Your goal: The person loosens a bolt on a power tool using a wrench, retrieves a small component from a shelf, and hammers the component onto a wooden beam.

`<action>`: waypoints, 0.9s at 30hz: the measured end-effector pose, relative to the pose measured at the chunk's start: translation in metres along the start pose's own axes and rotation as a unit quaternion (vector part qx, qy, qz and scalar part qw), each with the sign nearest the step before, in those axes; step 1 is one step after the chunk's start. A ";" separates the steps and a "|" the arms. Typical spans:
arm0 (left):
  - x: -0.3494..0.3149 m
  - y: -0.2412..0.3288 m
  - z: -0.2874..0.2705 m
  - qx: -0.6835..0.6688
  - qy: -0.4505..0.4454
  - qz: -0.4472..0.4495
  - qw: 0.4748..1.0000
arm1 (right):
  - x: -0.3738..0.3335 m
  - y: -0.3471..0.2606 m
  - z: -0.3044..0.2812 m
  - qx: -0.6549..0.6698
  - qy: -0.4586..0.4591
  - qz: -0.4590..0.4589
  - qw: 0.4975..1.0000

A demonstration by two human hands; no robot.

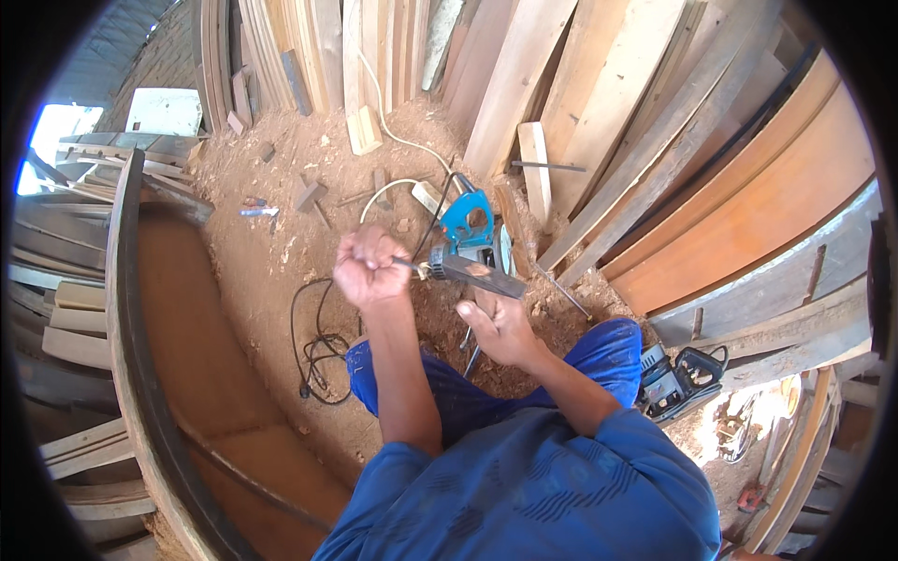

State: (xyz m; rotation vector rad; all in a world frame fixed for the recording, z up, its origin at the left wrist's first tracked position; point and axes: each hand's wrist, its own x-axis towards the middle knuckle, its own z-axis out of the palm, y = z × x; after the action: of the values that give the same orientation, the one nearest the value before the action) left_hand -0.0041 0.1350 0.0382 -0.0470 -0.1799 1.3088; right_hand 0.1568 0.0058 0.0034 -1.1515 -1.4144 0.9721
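Note:
My left hand (368, 266) is raised in a fist, with a thin dark rod (404, 263) sticking out toward the right. My right hand (500, 325) grips a dark rectangular wooden bar (505, 282) from below, its thumb apart. A paler worn patch shows on the bar's upper face. The rod's tip lies close to the bar's left end, beside a small pale scrap; whether they touch I cannot tell. Just beyond both hands, a teal power tool (468, 220) with a loop handle and a round disc rests on the ground.
A long curved wooden hull piece (126, 309) stands at left. Planks (524, 75) lean along the far side and right. A black cable (323, 351) coils on the dirt. A hammer (311, 196) lies farther off. A grey-black power tool (678, 381) sits beside my right knee.

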 end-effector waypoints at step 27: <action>0.002 -0.039 -0.014 0.170 -0.023 -0.065 0.983 | 0.021 -0.019 -0.022 0.159 0.070 0.082 0.981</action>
State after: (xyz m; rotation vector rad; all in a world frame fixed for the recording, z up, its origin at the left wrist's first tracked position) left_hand 0.0356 0.1281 0.0299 0.2819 0.0037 1.1953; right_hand 0.1751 0.0217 0.0289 -1.0833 -1.0200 1.1625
